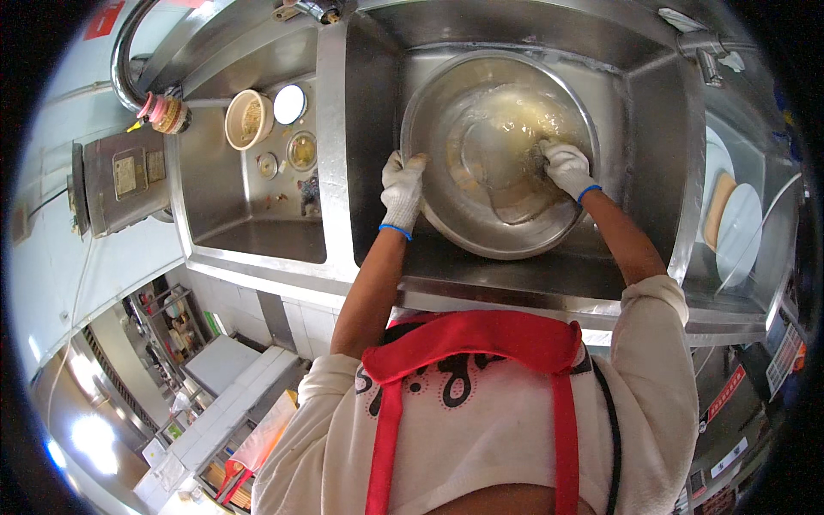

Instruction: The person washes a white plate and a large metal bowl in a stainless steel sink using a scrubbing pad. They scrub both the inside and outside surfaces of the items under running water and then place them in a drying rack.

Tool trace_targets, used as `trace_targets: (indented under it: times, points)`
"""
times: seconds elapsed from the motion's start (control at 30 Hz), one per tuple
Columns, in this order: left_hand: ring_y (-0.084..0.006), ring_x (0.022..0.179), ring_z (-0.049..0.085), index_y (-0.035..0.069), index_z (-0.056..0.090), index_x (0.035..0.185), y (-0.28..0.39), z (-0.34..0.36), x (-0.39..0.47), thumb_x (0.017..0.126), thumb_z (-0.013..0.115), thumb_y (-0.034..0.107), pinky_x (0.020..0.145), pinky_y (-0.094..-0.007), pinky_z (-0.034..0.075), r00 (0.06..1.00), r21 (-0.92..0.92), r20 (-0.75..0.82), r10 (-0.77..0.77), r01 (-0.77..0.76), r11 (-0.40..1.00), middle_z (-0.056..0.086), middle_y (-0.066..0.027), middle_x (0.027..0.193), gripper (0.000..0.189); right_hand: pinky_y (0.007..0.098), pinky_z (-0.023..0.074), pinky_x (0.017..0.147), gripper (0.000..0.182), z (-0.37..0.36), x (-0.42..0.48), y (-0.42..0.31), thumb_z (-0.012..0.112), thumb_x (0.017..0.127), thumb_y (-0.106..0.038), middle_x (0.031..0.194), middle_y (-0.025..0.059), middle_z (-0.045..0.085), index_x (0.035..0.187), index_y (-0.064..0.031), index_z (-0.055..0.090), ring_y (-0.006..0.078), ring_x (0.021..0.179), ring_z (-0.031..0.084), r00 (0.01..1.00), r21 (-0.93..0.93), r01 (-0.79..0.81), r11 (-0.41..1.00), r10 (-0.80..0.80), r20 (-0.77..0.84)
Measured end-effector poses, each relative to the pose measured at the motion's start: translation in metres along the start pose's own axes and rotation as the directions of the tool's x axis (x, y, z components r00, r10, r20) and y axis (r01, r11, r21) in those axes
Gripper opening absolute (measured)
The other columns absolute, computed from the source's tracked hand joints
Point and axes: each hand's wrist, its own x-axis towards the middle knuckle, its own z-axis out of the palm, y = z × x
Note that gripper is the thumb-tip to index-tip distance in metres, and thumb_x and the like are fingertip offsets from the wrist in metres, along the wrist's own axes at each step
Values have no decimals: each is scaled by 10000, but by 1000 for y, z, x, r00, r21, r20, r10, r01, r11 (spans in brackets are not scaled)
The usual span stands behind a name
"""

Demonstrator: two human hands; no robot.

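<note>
A large round stainless steel bowl (450, 212) sits in the wide sink basin, with shallow cloudy water and some foam inside. My left hand (402, 183), in a white knit glove with a blue cuff, grips the bowl's left rim, thumb over the edge. Inside the bowl at its right side is my right hand (566, 168), gloved the same way. Its fingers are closed around a dark grey scourer (535, 161), probably steel wool, pressed near the bowl's inner wall. The hand and the wet glare hide part of the scourer.
The left sink basin (219, 225) holds a cream strainer basket (249, 120), a white round lid (290, 104), small dishes and food scraps. White plates (738, 235) and a tan board (718, 209) stand in the right basin. Taps (708, 58) overhang the sinks' back edge.
</note>
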Motion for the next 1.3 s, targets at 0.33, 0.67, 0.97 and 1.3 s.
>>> trace_targets:
  times: [0.33,0.67,0.97,1.3]
  points:
    - [-146,633,513,43,525,808,9,5,-4,739,608,155,580,-301,435,998,-54,-19,-56,54,997,561,-46,746,156,259,395,853,462,-97,37,-1,679,630,-180,907,72,597,1051,-45,543,220,926,532,745,223,-644,731,666,-30]
    - [-125,585,479,61,487,760,14,-5,-4,711,629,94,548,-285,427,998,-62,-3,-57,57,996,528,-34,703,154,250,428,800,335,-121,23,17,647,716,-163,938,96,599,987,13,561,165,888,551,556,493,-798,347,739,380]
    - [-107,541,467,66,491,725,47,-6,-17,699,603,65,503,-260,412,997,-195,-15,-80,75,978,526,-27,655,115,243,420,766,291,-248,67,-26,590,752,-103,919,85,600,1008,25,541,138,837,546,596,633,-710,308,742,307]
    - [-161,648,539,17,532,881,129,-59,-66,719,598,109,593,-285,464,999,-371,23,-28,35,928,551,-59,754,197,244,449,711,237,-343,131,-72,558,763,-73,858,69,600,975,32,550,124,759,559,775,809,-503,305,574,265]
